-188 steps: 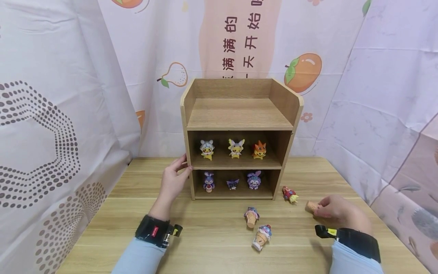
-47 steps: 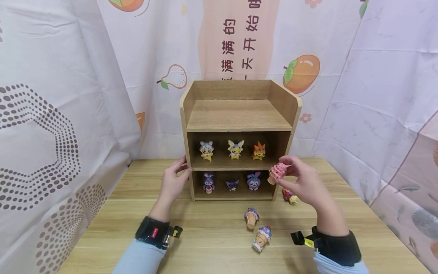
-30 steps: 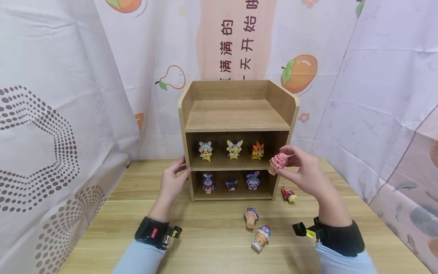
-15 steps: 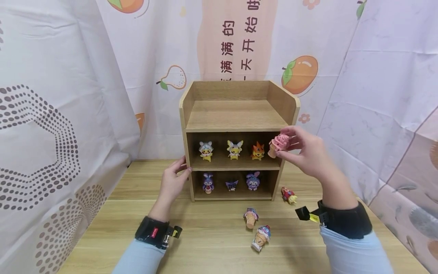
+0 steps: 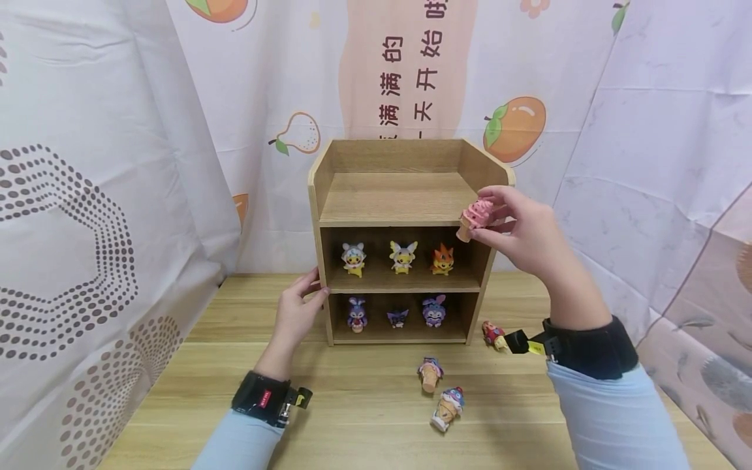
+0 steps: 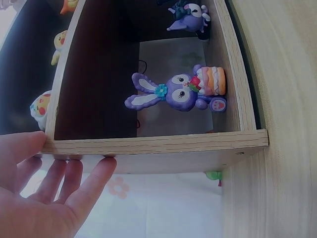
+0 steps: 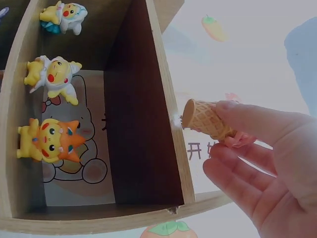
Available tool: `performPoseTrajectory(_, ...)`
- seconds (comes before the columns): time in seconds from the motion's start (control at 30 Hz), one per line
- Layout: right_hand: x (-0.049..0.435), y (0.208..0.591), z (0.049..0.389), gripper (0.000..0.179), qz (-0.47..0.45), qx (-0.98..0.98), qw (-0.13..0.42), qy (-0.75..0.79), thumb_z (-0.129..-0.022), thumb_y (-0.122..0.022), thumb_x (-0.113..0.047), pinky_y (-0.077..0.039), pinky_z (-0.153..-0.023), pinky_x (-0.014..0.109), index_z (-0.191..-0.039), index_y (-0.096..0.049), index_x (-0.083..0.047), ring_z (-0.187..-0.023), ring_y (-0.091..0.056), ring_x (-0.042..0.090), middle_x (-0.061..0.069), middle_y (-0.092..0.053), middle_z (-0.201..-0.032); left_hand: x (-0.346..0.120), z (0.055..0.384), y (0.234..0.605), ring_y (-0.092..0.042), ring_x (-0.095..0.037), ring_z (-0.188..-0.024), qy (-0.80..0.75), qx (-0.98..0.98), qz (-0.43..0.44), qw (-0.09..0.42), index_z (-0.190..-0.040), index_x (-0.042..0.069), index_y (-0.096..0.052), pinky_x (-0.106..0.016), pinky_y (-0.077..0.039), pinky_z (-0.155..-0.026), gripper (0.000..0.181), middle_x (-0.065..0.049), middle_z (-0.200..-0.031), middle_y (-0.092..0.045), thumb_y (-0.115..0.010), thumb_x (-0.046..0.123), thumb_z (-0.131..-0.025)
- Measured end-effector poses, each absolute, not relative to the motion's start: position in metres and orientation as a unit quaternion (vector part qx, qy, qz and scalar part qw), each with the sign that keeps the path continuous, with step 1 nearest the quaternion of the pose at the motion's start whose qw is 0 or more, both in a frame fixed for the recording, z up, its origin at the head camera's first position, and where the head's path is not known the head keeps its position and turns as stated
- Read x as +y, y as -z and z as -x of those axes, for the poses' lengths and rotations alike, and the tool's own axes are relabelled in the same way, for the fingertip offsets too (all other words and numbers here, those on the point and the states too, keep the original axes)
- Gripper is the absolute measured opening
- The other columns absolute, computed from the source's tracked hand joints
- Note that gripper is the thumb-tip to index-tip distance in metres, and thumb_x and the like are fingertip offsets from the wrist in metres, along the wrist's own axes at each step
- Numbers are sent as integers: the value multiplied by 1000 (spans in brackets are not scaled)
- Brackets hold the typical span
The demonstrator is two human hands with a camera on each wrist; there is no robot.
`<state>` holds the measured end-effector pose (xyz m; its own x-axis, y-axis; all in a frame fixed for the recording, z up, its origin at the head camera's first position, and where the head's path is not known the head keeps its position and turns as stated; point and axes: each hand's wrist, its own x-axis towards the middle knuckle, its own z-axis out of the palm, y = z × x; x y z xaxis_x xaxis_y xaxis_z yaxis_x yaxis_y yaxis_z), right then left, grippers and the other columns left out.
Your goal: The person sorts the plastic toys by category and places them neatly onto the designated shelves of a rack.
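Note:
In the head view my right hand [image 5: 517, 228] holds a pink ice-cream cone figurine [image 5: 477, 214] between thumb and fingers, in front of the shelf's top board at the right. The right wrist view shows its waffle cone [image 7: 205, 119] pointing at the board's front edge, the pink swirl partly hidden by the fingers. My left hand [image 5: 298, 310] rests against the left side of the wooden shelf [image 5: 405, 199]. Its thumb touches the front edge and its fairly straight fingers [image 6: 94, 186] lie along the outer side panel.
Three yellow-faced figurines [image 5: 402, 256] stand on the middle level, three purple ones [image 5: 435, 311] on the bottom level. On the table [image 5: 364, 405] lie two cone figurines [image 5: 448, 408] in front and a red-and-yellow figurine [image 5: 493, 334] right of the shelf. A printed curtain [image 5: 276, 196] hangs behind.
My right hand took the pink cone figurine from the table at the right and has raised it past the lower levels to the top board. The left hand has stayed in place.

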<state>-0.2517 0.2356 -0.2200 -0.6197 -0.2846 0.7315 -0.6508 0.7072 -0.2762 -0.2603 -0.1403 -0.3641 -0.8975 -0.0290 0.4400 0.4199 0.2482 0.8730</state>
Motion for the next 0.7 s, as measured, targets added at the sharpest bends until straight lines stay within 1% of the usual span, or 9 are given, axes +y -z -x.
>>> performPoseTrajectory(0.17, 231, 211, 257, 55, -266, -862, 347, -255, -82, -85, -3, -48, -71, 4, -131, -60, -4, -84, -71, 28, 14, -72, -102, -141, 265, 368, -60, -41, -121, 599, -769, 123, 185, -143, -8, -51, -30, -62, -81, 50, -26, -137, -58, -66, -4, -96)
performPoseTrajectory(0.27, 229, 206, 259, 54, -261, -866, 345, -250, -84, -85, -5, -46, -71, 3, -132, -60, -5, -83, -72, 29, 14, -72, -101, -144, 276, 379, -60, -40, -121, 600, -768, 121, 187, -145, -6, -51, -31, -62, -81, 51, -25, -139, -57, -66, -3, -96)
performPoseTrajectory(0.33, 227, 202, 262, 54, -256, -870, 341, -247, -85, -84, -7, -52, -73, 9, -133, -59, -5, -85, -72, 29, 14, -72, -102, -146, 285, 388, -60, -39, -121, 601, -767, 121, 189, -145, -4, -51, -31, -62, -81, 51, -24, -139, -57, -67, -1, -96)
performPoseTrajectory(0.43, 224, 199, 265, 55, -246, -878, 330, -245, -86, -84, -9, -61, -77, 31, -134, -58, -6, -90, -72, 30, 15, -71, -107, -150, 292, 396, -61, -35, -121, 605, -763, 121, 190, -145, 0, -54, -30, -62, -80, 51, -20, -139, -59, -69, 2, -96)
performPoseTrajectory(0.5, 223, 196, 268, 55, -240, -882, 323, -245, -87, -83, -9, -61, -79, 44, -135, -58, -7, -93, -72, 30, 15, -69, -111, -151, 294, 399, -62, -34, -120, 609, -760, 124, 191, -145, 1, -55, -30, -62, -80, 52, -18, -138, -59, -70, 3, -96)
performPoseTrajectory(0.53, 222, 195, 270, 55, -237, -884, 320, -245, -87, -83, -9, -60, -80, 48, -135, -57, -7, -94, -71, 31, 15, -69, -113, -151, 294, 399, -62, -34, -120, 609, -759, 127, 192, -145, 1, -55, -30, -62, -80, 52, -18, -138, -60, -70, 4, -96)
performPoseTrajectory(0.57, 221, 194, 271, 55, -236, -885, 318, -245, -87, -82, -9, -59, -80, 49, -136, -57, -7, -95, -71, 31, 15, -68, -114, -151, 294, 400, -62, -33, -120, 610, -758, 128, 192, -145, 2, -55, -30, -62, -80, 51, -17, -138, -60, -70, 4, -96)
performPoseTrajectory(0.7, 219, 191, 277, 54, -232, -889, 315, -238, -87, -82, -8, -58, -82, 49, -135, -57, -6, -98, -70, 31, 16, -68, -114, -151, 294, 400, -62, -34, -119, 612, -755, 135, 195, -145, 2, -56, -30, -62, -81, 52, -16, -137, -60, -71, 5, -95)
